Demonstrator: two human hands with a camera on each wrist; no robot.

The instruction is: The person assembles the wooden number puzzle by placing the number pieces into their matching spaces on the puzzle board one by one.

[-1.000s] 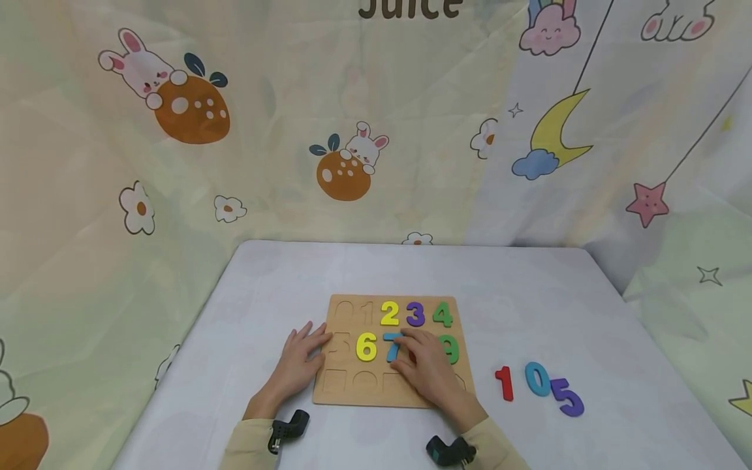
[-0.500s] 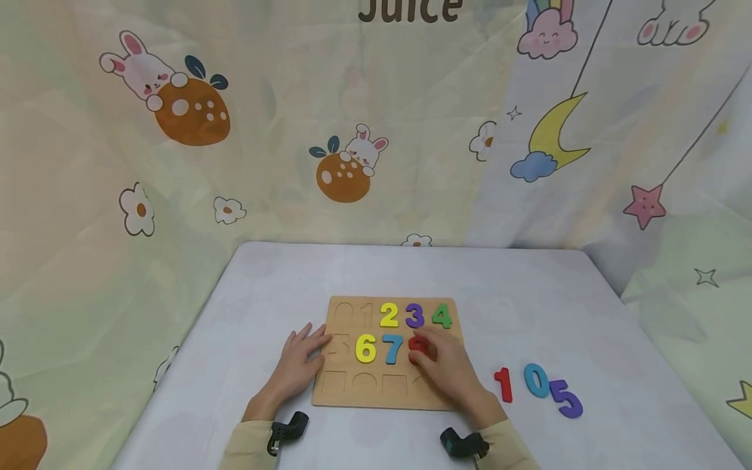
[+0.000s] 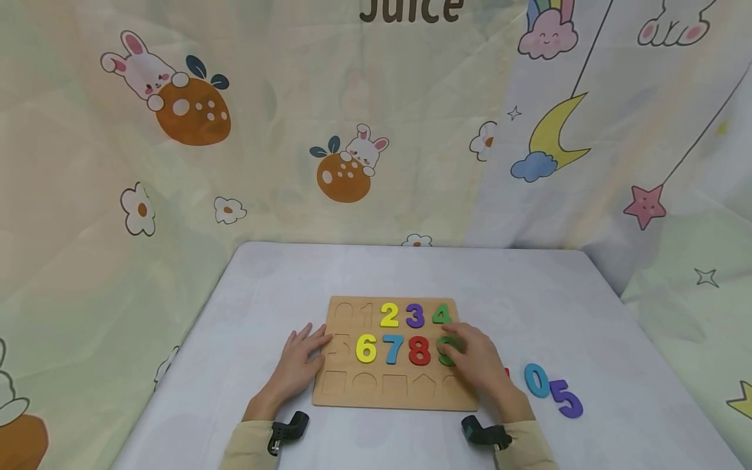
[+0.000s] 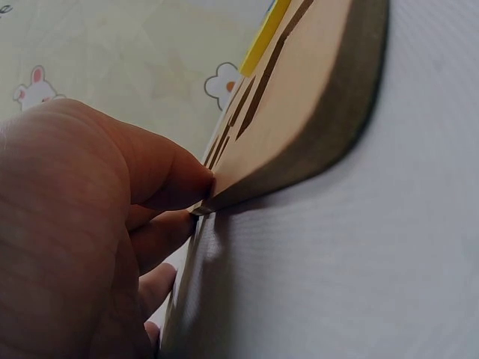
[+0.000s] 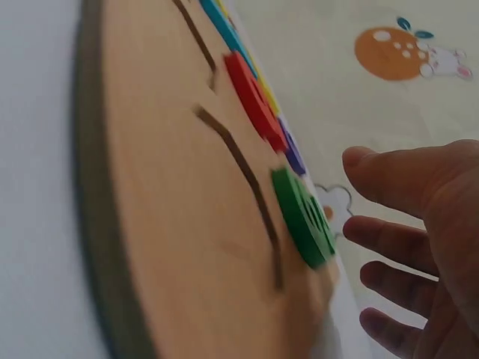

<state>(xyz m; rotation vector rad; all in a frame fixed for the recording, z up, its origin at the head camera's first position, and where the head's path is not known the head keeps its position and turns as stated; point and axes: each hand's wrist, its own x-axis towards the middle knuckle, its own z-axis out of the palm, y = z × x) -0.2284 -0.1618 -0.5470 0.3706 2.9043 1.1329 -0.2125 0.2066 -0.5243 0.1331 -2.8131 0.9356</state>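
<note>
Right hand (image 3: 483, 359): over the right side of the wooden number puzzle board (image 3: 378, 400), fingers (image 5: 389, 243) spread and gripping nothing. Thumb and index are at the green 9 (image 5: 303, 217); wrist view shows a gap between them and it. The 9 sits at the right end of the board's second row and stands proud of the wood; can't tell if it's fully seated.

Left hand (image 3: 296, 365): fingers loosely extended, not clenched, tips touching the board's left edge.

Board lies flat on the white counter (image 3: 376, 271), roughly midway between its left and right edges, well apart from its far edge.

Second row, left to right: cut outline of a 5, yellow 6 (image 3: 360, 349), blue 7 (image 3: 394, 346), red 8 (image 3: 420, 349), then the 9. Top row: outlines of 0 and 1, yellow 2 (image 3: 390, 317), purple 3 (image 3: 416, 315), green 4 (image 3: 442, 316). Shape outlines along the bottom row.

Loose pieces toward the counter's right edge: red 1 (image 3: 507, 373), mostly hidden by my hand; blue 0 (image 3: 530, 380) with purple 5 (image 3: 566, 395) just beside it.
</note>
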